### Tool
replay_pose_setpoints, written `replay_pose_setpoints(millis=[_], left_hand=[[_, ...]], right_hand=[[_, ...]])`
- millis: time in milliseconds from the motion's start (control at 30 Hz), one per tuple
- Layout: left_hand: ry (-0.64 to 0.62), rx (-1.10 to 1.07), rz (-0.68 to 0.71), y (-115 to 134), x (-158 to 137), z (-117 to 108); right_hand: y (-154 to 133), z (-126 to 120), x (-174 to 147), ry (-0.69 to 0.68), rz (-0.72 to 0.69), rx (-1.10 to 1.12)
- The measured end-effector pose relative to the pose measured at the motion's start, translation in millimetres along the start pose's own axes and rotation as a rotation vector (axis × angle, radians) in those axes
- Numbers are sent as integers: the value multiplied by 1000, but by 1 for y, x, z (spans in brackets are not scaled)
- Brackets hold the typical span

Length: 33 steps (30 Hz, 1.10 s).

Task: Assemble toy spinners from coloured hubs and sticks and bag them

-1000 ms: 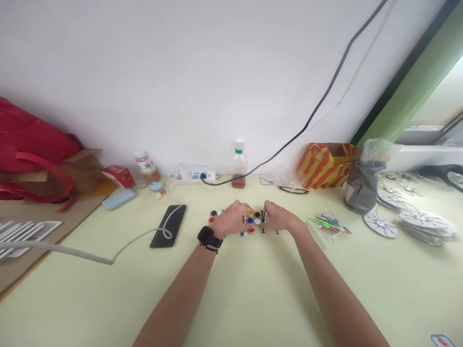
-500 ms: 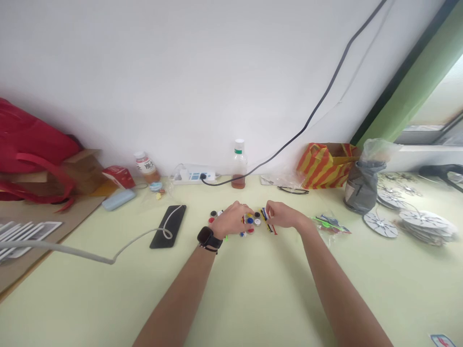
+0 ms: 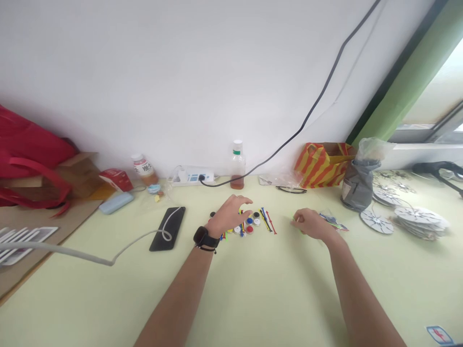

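the bench (image 3: 267, 289) is open between the forearms (image 3: 177, 294) and between the red stick (image 3: 271, 223) and right hand (image 3: 308, 223); bottle (image 3: 238, 166) and striped bag (image 3: 323, 166) stand behind as obstacles.

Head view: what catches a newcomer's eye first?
Left hand and right hand, over the table, with bright discs and sticks between them. Next, the dark cable slanting across the pale wall, and the red bag at the left edge.
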<state>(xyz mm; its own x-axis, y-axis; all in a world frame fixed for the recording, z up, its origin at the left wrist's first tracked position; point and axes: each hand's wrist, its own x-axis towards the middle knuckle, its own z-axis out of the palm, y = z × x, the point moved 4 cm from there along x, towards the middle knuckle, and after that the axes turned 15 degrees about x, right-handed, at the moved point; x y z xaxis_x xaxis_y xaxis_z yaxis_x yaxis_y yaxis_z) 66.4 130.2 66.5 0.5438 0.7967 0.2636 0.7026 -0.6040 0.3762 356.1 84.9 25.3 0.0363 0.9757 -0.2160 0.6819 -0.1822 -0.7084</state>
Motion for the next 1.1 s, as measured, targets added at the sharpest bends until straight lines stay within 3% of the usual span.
replay_pose_setpoints(millis=[200, 300, 400, 633, 733, 867, 933, 1100], left_hand=[[64, -436, 2, 25, 6, -8], [102, -616, 27, 33, 8, -10], [128, -632, 53, 35, 7, -11], [76, -523, 101, 40, 5, -10], [78, -453, 70, 38, 3, -7], [-14, -400, 59, 33, 1, 5], [-89, -354, 102, 34, 1, 16], [-223, -138, 205, 40, -2, 43]], right_hand=[[-80, 5, -4, -108, -245, 623], [-107, 14, -4, -184, -306, 743], [-116, 22, -4, -202, -288, 765], [-115, 33, -5, -248, -297, 771], [-106, 32, 3, -114, -353, 659], [-75, 31, 20, 102, -353, 291], [-55, 34, 28, 147, -325, 110], [-16, 47, 33, 158, -237, 31]])
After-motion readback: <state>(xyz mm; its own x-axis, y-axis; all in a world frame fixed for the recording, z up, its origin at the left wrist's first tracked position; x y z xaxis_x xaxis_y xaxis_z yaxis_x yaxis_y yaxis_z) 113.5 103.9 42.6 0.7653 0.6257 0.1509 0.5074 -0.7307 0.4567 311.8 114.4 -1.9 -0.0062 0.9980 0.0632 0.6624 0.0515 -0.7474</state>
